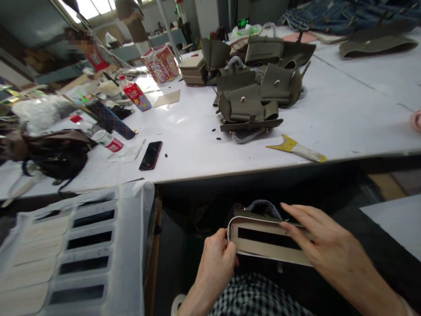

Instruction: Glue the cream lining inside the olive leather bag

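Over my lap is an olive handbag (263,215) with a plastic-wrapped handle, its beige panel (268,249) facing me. A black strip runs along the panel inside a pale rim. My left hand (219,254) is closed on the panel's left end, the thumb at the rim. At the right end my right hand (324,245) spans the upper edge, its thumb against the panel and its fingers stretched out over the far side. That hand covers the panel's right end. Similar olive bags (245,98) lie grouped on the white table (345,109) ahead.
On the table lie a yellow scraper-like tool (296,149), a phone (151,155), a plastic bottle (108,139) and a red carton (136,93). A plastic-covered stack of beige panels (126,245) stands at my left. Other people (131,22) are in the background.
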Action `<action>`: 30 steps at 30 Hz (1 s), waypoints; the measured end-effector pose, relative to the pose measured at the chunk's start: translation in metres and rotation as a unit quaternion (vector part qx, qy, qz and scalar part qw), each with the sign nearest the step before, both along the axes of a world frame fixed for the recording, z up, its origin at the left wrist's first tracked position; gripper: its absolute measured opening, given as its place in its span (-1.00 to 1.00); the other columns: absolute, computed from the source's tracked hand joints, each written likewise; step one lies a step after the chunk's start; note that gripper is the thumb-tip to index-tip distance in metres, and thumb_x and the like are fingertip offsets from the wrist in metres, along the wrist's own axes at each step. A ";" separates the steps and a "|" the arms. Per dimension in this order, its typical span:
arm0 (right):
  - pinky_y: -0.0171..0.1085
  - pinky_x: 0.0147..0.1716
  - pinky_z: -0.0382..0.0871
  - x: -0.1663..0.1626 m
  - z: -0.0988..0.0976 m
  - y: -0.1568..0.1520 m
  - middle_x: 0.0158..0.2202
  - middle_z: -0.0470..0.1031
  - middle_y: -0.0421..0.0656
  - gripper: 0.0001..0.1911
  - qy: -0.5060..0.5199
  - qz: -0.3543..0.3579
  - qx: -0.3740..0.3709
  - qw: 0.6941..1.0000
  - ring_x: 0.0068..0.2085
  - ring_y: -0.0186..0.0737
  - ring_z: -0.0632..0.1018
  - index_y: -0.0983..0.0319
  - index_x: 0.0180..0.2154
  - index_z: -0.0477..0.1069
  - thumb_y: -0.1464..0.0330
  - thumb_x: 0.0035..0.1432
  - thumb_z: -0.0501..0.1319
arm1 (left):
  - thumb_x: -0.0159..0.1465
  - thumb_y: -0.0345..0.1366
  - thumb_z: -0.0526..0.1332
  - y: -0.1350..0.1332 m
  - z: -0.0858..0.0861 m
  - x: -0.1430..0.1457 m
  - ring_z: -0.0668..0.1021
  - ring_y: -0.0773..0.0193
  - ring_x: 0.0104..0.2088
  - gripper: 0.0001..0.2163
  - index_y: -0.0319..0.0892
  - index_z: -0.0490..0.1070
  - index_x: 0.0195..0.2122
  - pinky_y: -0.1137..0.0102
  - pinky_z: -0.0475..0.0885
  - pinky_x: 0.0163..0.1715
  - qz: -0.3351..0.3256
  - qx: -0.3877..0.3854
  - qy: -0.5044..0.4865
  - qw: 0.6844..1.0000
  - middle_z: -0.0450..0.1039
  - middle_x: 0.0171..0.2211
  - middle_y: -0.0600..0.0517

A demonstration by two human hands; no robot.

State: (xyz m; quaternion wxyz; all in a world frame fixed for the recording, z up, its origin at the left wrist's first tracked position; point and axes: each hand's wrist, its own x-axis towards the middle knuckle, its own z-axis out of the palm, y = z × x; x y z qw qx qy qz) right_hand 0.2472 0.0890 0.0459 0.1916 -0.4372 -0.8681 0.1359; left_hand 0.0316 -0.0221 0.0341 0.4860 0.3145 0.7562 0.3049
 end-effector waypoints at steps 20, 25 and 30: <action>-0.32 -0.16 0.43 -0.100 -0.009 0.035 -0.20 0.64 -0.21 -0.74 -0.062 0.269 -0.270 0.923 -0.19 -0.21 0.62 0.08 -0.09 0.57 0.29 0.29 0.13 | 0.28 0.12 0.12 -0.020 -0.030 -0.004 0.32 0.42 -0.71 -0.55 -0.23 0.45 -0.26 0.49 0.16 -0.68 0.124 0.087 -0.125 0.980 0.32 -0.66 0.13; -0.24 -0.10 0.47 -0.100 -0.007 0.034 -0.15 0.63 -0.18 -0.72 -0.086 0.260 -0.255 0.927 -0.15 -0.14 0.62 0.13 -0.02 0.53 0.30 0.26 0.17 | 0.29 0.06 0.15 -0.022 -0.063 -0.016 0.49 0.30 -0.38 -0.60 -0.22 0.47 -0.36 0.43 0.37 -0.36 0.204 0.131 -0.252 0.937 0.43 -0.42 0.01; -0.11 0.06 0.44 -0.096 -0.001 0.028 0.04 0.54 -0.08 -0.64 -0.069 0.242 -0.186 0.950 0.03 -0.09 0.55 0.24 0.08 0.44 0.33 0.28 0.14 | 0.26 0.08 0.16 -0.016 -0.095 -0.006 0.45 0.09 0.10 -0.62 -0.15 0.41 -0.17 0.29 0.36 0.02 0.235 0.130 -0.318 0.909 0.38 0.11 -0.10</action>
